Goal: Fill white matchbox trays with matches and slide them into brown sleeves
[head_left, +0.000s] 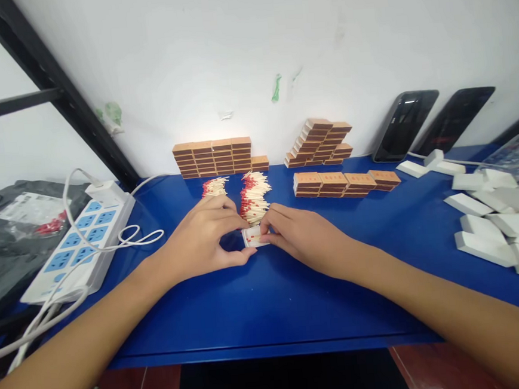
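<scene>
A small white matchbox tray lies on the blue table with a few red-tipped matchsticks in it. My left hand curves around the tray's left end, with thumb and forefinger at its near and far sides. My right hand is closed in a pinch over the right end, on matchsticks whose far ends are hidden by the fingers. Just behind the tray lies a heap of loose matches, red heads to the left. A smaller heap shows behind my left hand.
Stacked matchboxes stand along the wall, with a stepped stack and a low row farther right. Several white trays are piled at the right. Two phones lean on the wall. A power strip with cables lies left.
</scene>
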The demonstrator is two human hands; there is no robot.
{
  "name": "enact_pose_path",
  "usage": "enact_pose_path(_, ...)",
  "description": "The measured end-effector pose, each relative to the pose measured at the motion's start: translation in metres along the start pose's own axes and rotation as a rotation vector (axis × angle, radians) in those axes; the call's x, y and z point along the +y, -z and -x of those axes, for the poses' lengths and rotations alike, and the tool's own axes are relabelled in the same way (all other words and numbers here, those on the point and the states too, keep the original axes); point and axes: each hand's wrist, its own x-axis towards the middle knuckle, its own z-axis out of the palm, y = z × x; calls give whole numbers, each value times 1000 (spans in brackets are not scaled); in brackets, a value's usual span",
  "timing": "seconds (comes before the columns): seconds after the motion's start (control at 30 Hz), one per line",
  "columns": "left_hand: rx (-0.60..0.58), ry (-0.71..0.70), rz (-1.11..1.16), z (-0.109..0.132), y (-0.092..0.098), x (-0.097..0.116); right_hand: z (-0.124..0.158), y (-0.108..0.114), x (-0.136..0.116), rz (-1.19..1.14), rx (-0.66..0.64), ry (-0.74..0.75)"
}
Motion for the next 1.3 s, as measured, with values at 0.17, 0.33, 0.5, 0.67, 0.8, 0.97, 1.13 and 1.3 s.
enact_pose_path(0.17, -26, 24, 38, -1, 0, 0, 1, 1, 1, -57, -30, -3)
enact_pose_path(0.33, -37, 21, 67, 0, 0, 0, 2, 2, 1, -120, -9, 8)
enact_pose_path(0.5, -53, 10, 77, 0, 0, -1, 2, -3, 0, -222, 77, 48)
enact_pose_path(0.67, -42, -4, 55, 1, 1, -2, 5, 0, 3, -130, 35, 98)
enact_pose_path(0.8, -67, 5, 60, 0, 2, -1, 7, 3, 4, -120, 0, 108)
enact_pose_path(0.97, -138, 97, 86, 1, 8, 2, 4, 2, 7, -207, 132, 104)
enact_pose_path(1.13, -291, 188, 137, 0, 14, 6, -5, -10, 18, -189, 186, 94)
enact_pose_path(1.3, -302, 230, 123, -2, 17, 7, -10, -19, 20, -127, 126, 108)
